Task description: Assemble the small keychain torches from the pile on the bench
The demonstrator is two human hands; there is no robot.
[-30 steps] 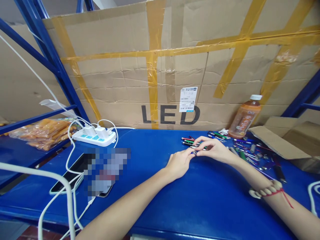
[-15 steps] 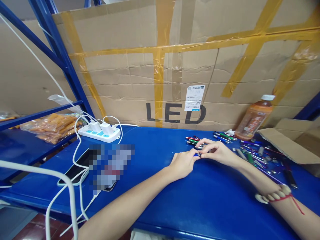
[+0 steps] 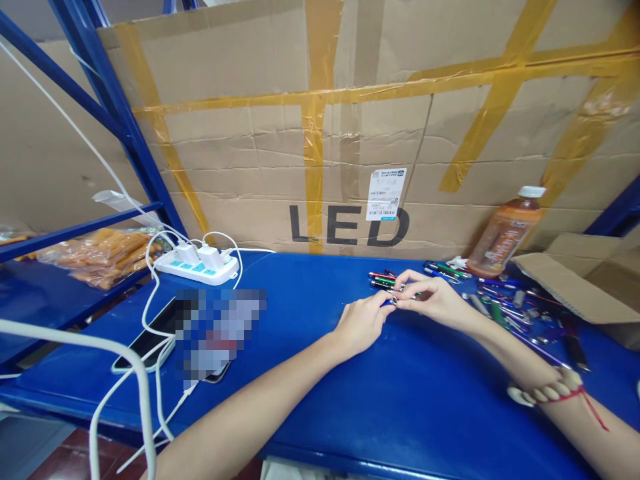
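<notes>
My left hand (image 3: 361, 327) is closed around a small blue tube (image 3: 387, 303), most of which its fingers cover. At the tube's right end sits a small metal ring (image 3: 395, 301). My right hand (image 3: 431, 301) pinches at that end with thumb and fingertips, touching the ring. Just behind the hands lie several slim coloured tubes (image 3: 382, 283), partly hidden by my right fingers. A loose pile of blue, green and silver pieces (image 3: 500, 312) spreads to the right, beyond my right forearm.
A bottle of orange drink (image 3: 506, 233) and an open cardboard box (image 3: 555, 287) stand at the right. On the left are a white power strip (image 3: 197, 265), trailing cables and two phones (image 3: 150, 337). A large taped carton (image 3: 250, 167) walls off the back of the blue table (image 3: 425, 413).
Both hands stay together at the blue tube, with slight finger movement. The ring shows more clearly at its end. The whole view has shifted a little.
</notes>
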